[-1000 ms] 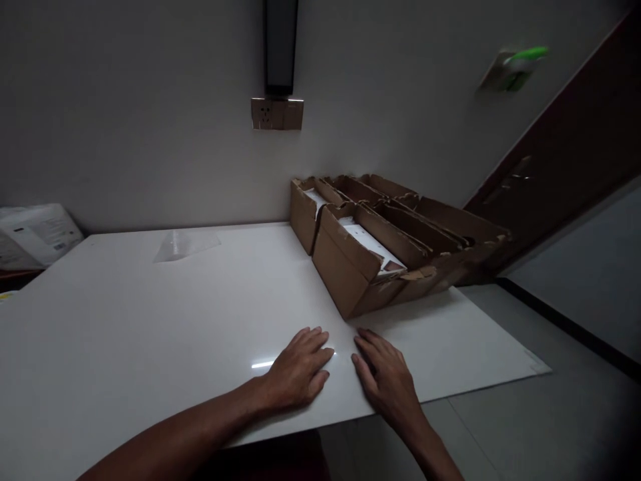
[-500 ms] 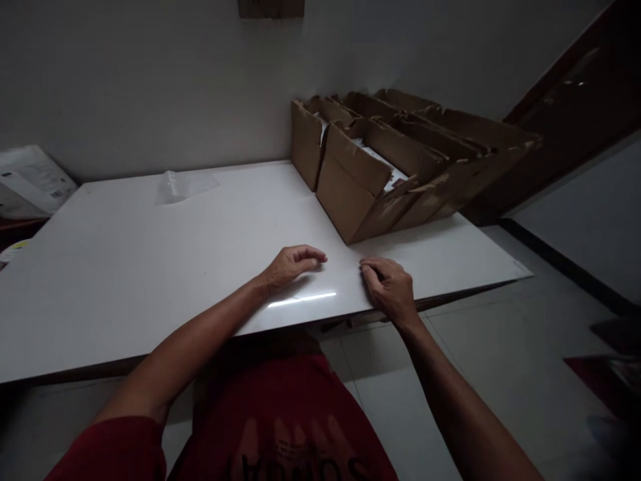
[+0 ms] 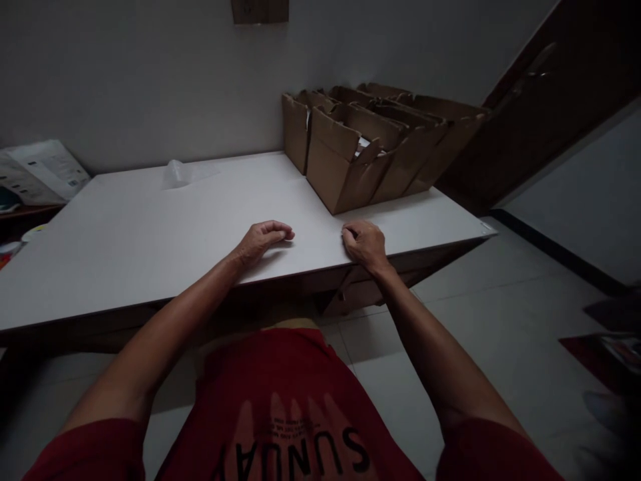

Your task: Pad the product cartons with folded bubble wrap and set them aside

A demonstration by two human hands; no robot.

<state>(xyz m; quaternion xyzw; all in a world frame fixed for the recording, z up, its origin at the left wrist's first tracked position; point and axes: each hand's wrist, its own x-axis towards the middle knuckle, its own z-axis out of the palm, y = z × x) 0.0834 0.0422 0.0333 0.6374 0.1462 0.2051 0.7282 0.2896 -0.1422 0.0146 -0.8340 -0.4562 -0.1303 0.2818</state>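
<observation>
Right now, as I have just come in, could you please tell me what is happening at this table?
A person in a red shirt has both hands at the near side of a white table. The left hand is half curled, the right hand more closed; no held object is visible. Open cardboard boxes stand beyond the right hand; clear plastic lies farther left.

A dark red T-shirt (image 3: 240, 381) is bearing large black lettering (image 3: 292, 461), apparently SUNDAY, with smaller black print (image 3: 285, 422) and pale pointed shapes (image 3: 277, 404) showing beside it; short sleeves (image 3: 95, 451) are leaving both forearms (image 3: 175, 317) bare.
</observation>
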